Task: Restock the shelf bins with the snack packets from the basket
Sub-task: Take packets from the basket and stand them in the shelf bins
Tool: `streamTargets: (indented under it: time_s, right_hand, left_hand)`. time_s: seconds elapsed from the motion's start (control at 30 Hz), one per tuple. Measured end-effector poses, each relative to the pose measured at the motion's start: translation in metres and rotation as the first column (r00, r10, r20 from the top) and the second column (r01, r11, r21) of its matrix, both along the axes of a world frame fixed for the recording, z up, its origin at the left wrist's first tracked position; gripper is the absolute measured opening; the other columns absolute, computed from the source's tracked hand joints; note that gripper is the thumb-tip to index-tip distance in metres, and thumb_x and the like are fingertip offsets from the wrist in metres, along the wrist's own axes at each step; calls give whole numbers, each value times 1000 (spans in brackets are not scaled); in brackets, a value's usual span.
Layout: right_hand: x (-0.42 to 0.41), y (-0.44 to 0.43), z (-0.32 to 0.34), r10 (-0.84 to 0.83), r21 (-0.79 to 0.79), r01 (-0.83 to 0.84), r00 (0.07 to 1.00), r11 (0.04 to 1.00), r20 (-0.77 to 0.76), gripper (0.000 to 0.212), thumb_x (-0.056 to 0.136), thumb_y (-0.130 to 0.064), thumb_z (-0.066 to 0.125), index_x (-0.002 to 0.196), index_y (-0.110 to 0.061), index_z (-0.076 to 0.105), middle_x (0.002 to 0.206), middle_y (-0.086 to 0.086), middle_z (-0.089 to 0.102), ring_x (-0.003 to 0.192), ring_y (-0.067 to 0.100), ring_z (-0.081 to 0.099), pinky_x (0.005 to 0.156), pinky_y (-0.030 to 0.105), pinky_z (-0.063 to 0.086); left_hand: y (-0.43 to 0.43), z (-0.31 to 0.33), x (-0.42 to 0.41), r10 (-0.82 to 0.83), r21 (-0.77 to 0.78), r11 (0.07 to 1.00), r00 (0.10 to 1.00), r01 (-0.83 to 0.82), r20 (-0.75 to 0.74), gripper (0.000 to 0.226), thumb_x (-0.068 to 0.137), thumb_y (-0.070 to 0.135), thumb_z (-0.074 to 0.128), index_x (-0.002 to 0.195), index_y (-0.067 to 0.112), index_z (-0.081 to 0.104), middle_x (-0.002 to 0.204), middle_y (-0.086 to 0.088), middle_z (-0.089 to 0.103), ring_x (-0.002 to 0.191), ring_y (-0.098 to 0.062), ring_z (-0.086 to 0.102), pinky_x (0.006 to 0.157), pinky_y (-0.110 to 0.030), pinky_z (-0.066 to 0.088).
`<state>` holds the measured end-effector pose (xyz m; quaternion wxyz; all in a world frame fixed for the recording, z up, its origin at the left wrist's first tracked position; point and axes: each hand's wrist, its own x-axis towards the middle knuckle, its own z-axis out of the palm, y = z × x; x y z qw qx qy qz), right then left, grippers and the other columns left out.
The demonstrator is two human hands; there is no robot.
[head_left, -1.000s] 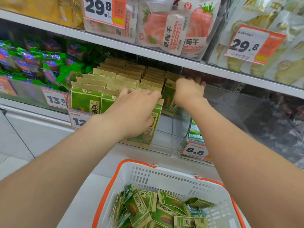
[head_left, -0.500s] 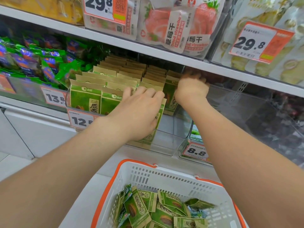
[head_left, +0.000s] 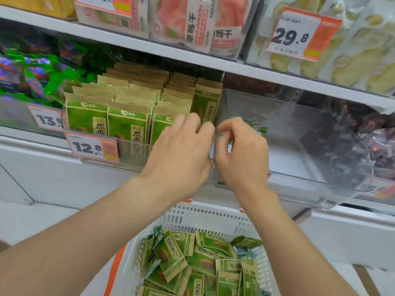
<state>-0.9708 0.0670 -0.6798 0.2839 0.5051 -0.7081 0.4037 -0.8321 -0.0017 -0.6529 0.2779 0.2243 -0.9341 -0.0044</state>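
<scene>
Green and kraft snack packets (head_left: pixel 128 124) stand upright in rows inside a clear shelf bin (head_left: pixel 132 152). One more packet (head_left: pixel 206 103) stands at the bin's right side. My left hand (head_left: pixel 181 150) hovers at the bin's front right with relaxed fingers against the front packets, holding nothing. My right hand (head_left: pixel 241 152) is just beside it at the bin's right corner, fingers loosely curled with nothing visible in them. Below, a white basket with an orange rim (head_left: pixel 205 212) holds several loose packets (head_left: pixel 192 259) of the same kind.
A price tag reading 12.8 (head_left: pixel 92 147) hangs on the bin front. To the right is a large clear bin (head_left: pixel 288 124), with dark bagged fruit (head_left: pixel 380 150) beyond it. Green and blue packs (head_left: pixel 38 75) fill the left bin. The upper shelf (head_left: pixel 149 50) carries dried-fruit bags.
Both hands have drawn back from the packet rows to the bin's front right corner. The right hand left the back of the bin and came down beside the left.
</scene>
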Motion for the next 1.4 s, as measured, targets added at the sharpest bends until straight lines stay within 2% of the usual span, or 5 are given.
streamTargets:
  time_s: [0.23,0.57,0.8,1.07,1.4]
  right_hand:
    - [-15,93,-133,44,356,-102,985,929,166,21,83,-22,48,79,-19,68,58,-5,60,52,22,57,48,34,46]
    - [-28,196,-278,-320,953,-302,902,12,290,63,89,-16,58,149,-31,43,163,4,22,132,37,52,104,51,52]
    - [-30,199,-275,-463,978,-147,864,146,199,34,96,-45,68,116,-20,56,114,4,64,101,27,67,76,37,52]
    - [-25,181,-251,-610,915,-105,714,390,342,43,87,-2,67,117,-15,39,100,6,59,94,29,65,71,37,55]
    - [3,117,-114,-6,407,-591,563,697,827,27,92,-3,69,107,-24,64,72,-3,69,63,13,63,58,29,50]
  left_hand:
    - [54,-74,-6,-240,220,967,744,127,624,14,97,32,55,107,22,58,106,-7,64,98,-34,65,69,-36,46]
    - [103,-138,-12,-524,438,848,348,300,777,17,101,25,48,99,16,62,91,-5,63,82,-26,65,73,-45,60]
    - [103,-147,-16,-531,458,843,293,282,795,20,103,25,48,105,14,65,98,-6,67,86,-25,66,77,-44,60]
    - [89,-141,-21,-506,456,863,407,218,761,19,101,19,50,109,18,67,108,-5,63,97,-29,68,83,-50,60]
    - [40,-93,-17,-419,495,865,660,81,624,69,79,31,89,135,19,52,124,-1,63,115,-26,60,86,-32,48]
